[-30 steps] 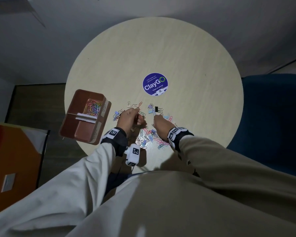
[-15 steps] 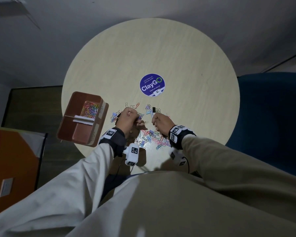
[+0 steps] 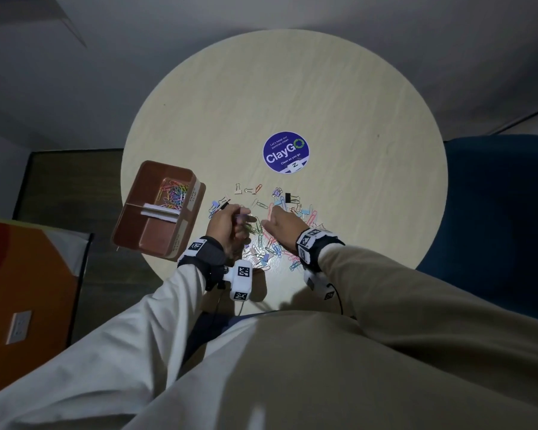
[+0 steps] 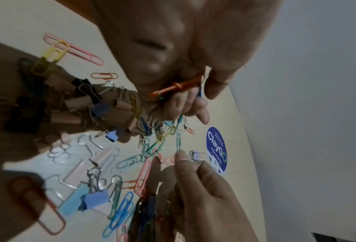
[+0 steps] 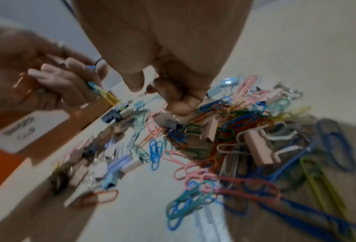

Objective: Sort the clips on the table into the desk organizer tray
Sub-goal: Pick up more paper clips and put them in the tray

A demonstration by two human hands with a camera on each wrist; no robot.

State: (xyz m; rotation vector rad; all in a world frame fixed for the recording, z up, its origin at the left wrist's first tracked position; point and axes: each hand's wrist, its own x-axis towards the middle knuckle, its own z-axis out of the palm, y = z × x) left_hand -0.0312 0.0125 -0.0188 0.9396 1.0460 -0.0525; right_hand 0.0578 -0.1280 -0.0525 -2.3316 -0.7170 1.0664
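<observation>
Round table [image 3: 323, 88] seen from above. The left hand [image 3: 227, 223], fingers curled, grips a bunch of coloured paper clips [image 4: 173, 89]. The right hand [image 3: 281, 223] hovers over the heap of paper clips and binder clips [image 3: 271, 246] near the 6 o'clock edge; fingers bent, whether it pinches a clip cannot be told. The brown desk organizer tray [image 3: 156, 234] overhangs the 8 o'clock edge; its far compartment contains paper clips. A ClayGo sticker [image 3: 286, 152] marks the centre.

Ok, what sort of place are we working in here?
Probably an office pantry or break area: the round table bears a ClayGo sticker about keeping pantries clean, a blue upholstered seat stands beside it, and a wall socket shows nearby.
</observation>
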